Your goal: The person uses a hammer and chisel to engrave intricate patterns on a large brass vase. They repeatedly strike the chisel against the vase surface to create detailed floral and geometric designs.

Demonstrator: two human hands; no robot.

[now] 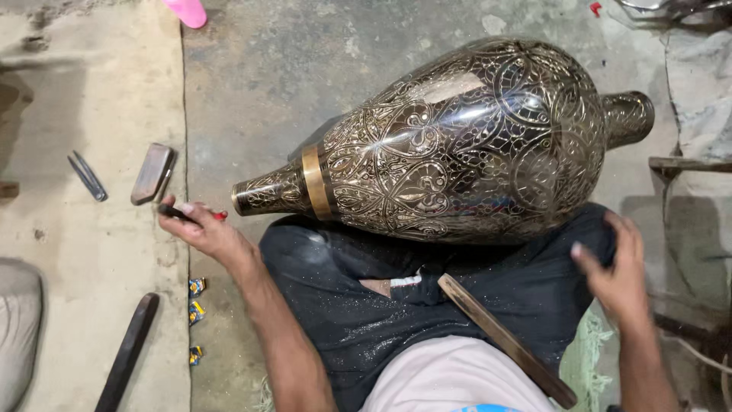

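A large dark metal vase with engraved floral patterns and a brass band lies on its side across my lap, its narrow foot pointing left. My left hand reaches out left of the foot and grips a thin dark tool with a red end. My right hand rests on the dark cloth over my knee, just below the vase's wide end, fingers curled on the fabric. A flat wooden stick lies on the cloth across my lap.
On the floor at left lie a small metal block, metal tweezers and a long dark bar. Small wrapped sweets sit beside the mat's edge. A pink cup stands at the top.
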